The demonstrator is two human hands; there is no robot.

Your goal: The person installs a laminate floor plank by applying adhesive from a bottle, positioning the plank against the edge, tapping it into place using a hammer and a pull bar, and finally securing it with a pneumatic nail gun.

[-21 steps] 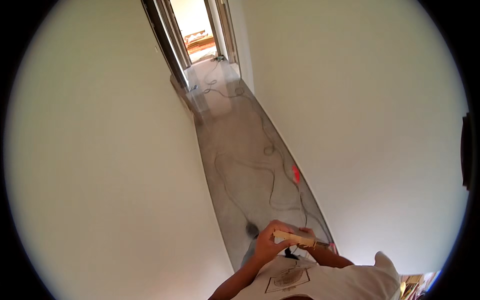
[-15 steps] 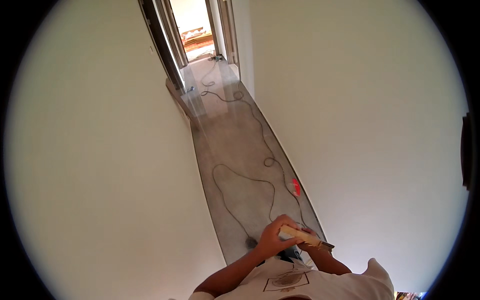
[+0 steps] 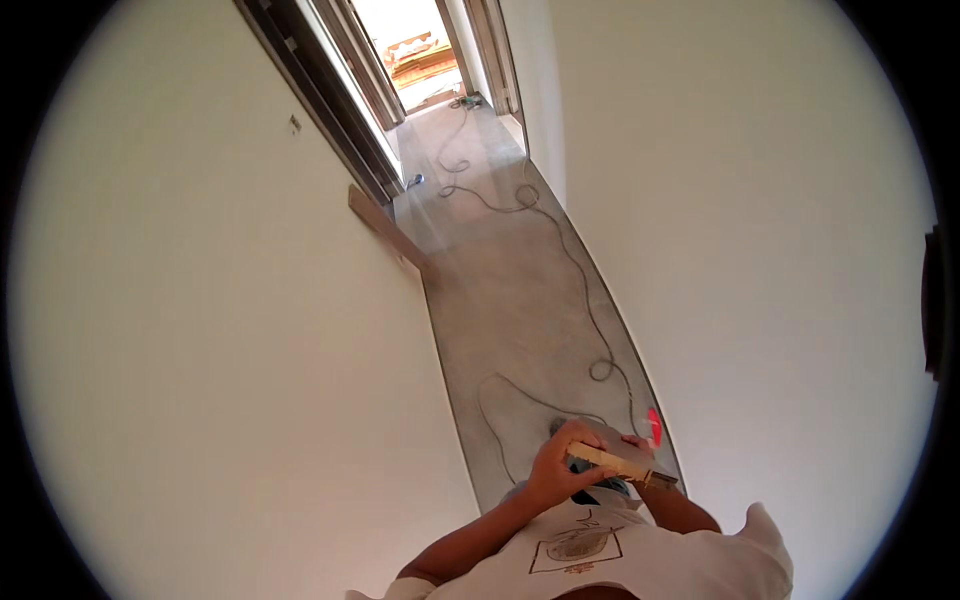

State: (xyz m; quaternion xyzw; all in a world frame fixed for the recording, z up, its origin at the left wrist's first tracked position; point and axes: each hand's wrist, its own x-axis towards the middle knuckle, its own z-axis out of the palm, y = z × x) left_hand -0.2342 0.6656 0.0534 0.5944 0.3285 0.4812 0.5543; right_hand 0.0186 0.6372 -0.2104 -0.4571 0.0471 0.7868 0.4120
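In front of my chest I hold a short piece of wooden trim (image 3: 606,458) with both hands. Its raw cut edge is pale and points up at me, a grey-brown face shows on the far side, and one end is dark and stepped. My left hand (image 3: 557,468) is closed around its left part, with the thumb along the near side. The fingers of my right hand (image 3: 638,443) hook over its far side near the right end; the rest of that hand is hidden behind the wood.
A long dark cable (image 3: 575,262) loops along the grey corridor floor (image 3: 500,310). A red object (image 3: 654,428) lies by the right wall's foot. A brown board (image 3: 385,228) leans against the left wall. Door frames stand at the far end, with stacked planks (image 3: 425,68) beyond the doorway.
I have moved forward along the corridor, so the doorway, leaning board and red object look nearer. The trim piece has tilted, and its grey-brown face now shows. Both hands keep their hold.
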